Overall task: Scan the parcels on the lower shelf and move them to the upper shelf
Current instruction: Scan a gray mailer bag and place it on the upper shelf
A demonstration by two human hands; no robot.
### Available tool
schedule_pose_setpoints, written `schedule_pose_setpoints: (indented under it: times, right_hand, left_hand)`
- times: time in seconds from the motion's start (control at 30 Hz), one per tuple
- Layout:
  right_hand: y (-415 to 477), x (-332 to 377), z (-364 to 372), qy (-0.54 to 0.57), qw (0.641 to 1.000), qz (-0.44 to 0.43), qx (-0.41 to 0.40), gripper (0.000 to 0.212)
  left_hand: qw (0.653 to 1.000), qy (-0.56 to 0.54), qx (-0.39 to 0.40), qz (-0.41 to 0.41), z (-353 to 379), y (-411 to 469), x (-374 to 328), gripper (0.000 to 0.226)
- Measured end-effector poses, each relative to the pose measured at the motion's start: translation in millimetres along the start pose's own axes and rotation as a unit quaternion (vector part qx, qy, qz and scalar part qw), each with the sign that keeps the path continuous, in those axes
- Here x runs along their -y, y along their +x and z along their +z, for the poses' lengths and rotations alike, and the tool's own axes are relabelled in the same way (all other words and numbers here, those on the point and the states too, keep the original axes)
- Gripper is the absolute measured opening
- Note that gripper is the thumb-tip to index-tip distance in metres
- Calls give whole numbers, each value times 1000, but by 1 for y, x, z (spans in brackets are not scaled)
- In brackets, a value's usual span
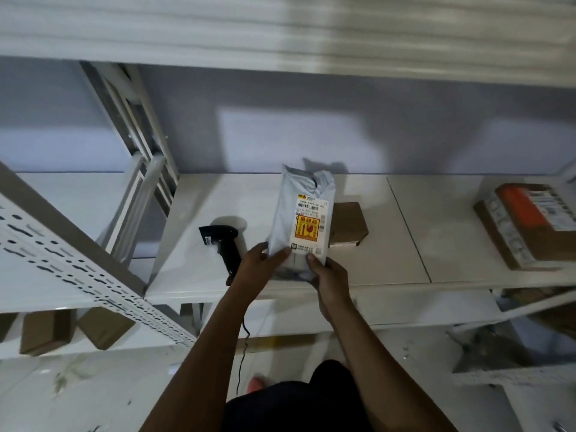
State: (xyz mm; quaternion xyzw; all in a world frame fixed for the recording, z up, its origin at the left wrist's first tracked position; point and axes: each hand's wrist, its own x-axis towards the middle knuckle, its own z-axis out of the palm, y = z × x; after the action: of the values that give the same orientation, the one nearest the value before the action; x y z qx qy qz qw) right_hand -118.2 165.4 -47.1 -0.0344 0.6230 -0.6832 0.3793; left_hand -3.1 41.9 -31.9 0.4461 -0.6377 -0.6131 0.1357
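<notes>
On the white shelf (389, 244), the grey mailer parcel (302, 213) faces label-up, its near end held at both corners: the left grip (261, 263) pinches one, the right grip (327, 275) the other, probably to keep the soft bag from sagging as it is set down. The scanner (223, 241) lies just left, apparently put aside to free both hands. A small brown box (347, 222) beside the parcel suggests this is the upper shelf; more boxes (46, 330) wait below.
</notes>
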Motion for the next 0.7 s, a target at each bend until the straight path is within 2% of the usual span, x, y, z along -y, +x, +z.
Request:
schedule_pose_setpoints:
  times: [0.07, 0.17, 0.37, 0.57, 0.7]
  right_hand:
    - [-3, 10, -14, 0, 1000, -15, 2, 17]
    - [-9, 27, -37, 13, 999, -30, 7, 17]
    - [-25, 72, -104, 14, 998, -38, 45, 23]
    - [-43, 128, -203, -17, 996, -7, 89, 31]
    - [-62, 151, -263, -1, 994, -14, 106, 32]
  left_hand:
    - [1000, -16, 19, 17, 16, -12, -12, 31]
    - [998, -49, 18, 29, 39, -27, -34, 25]
    - [990, -137, 27, 19, 103, -56, -67, 36]
    - [968, -240, 76, 12, 192, -101, -88, 45]
    - [962, -259, 82, 32, 248, -134, -99, 51]
